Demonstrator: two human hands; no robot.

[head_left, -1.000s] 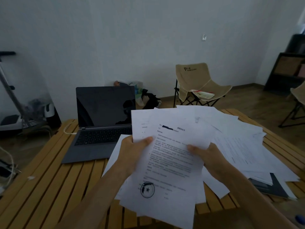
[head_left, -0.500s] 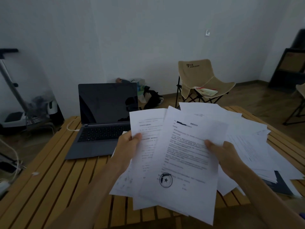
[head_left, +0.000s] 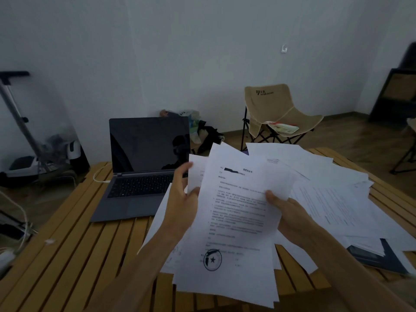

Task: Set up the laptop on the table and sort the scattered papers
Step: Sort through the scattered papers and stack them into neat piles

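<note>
- Head view: your left hand and right hand each grip a side edge of the held sheets; their long axis runs away from you, leaning slightly right, stamped end toward you.
- The open laptop sits just left of your left hand, dark screen facing you.
- Scattered papers cover the slatted wooden counter right of your right hand.
- A beige folding chair stands beyond by the white wall.
- The top sheet is white, printed, with a round seal.

The stamped sheet now overlaps the sheets behind it more closely than half a second ago, and the left hand spreads its fingers, thumb on its edge.
</note>
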